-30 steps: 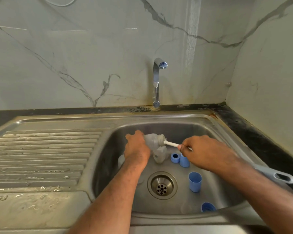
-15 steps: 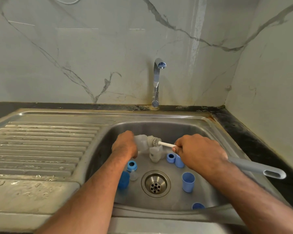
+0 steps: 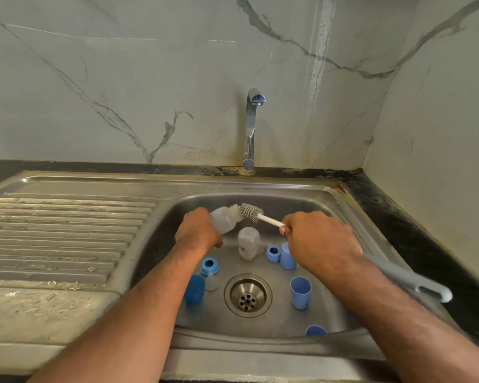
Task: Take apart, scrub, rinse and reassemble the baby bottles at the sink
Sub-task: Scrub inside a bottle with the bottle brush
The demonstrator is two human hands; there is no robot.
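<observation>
My left hand (image 3: 197, 230) grips a clear baby bottle (image 3: 225, 219) tilted over the steel sink (image 3: 260, 194), its mouth pointing up and right. My right hand (image 3: 320, 240) grips the bottle brush by its white shaft; the grey bristle head (image 3: 250, 212) sits just outside the bottle's mouth, and the grey handle (image 3: 415, 281) trails past my wrist. A second clear bottle (image 3: 249, 243) stands upside down in the basin. Blue rings (image 3: 209, 266) (image 3: 273, 253), blue caps (image 3: 300, 292) (image 3: 287, 255) (image 3: 194, 288) and a clear teat (image 3: 212, 281) lie around the drain (image 3: 248, 295).
The tap (image 3: 252, 128) stands behind the basin, with no water running. A ribbed, wet draining board (image 3: 61, 230) lies to the left. A black counter edge (image 3: 415, 233) and marble walls close off the right side. Another blue cap (image 3: 315, 330) sits at the basin's near rim.
The brush head has come out of the bottle's mouth and now sits just outside it. My left hand has tilted the bottle's mouth higher. The camera view shifted, showing blue parts at lower left.
</observation>
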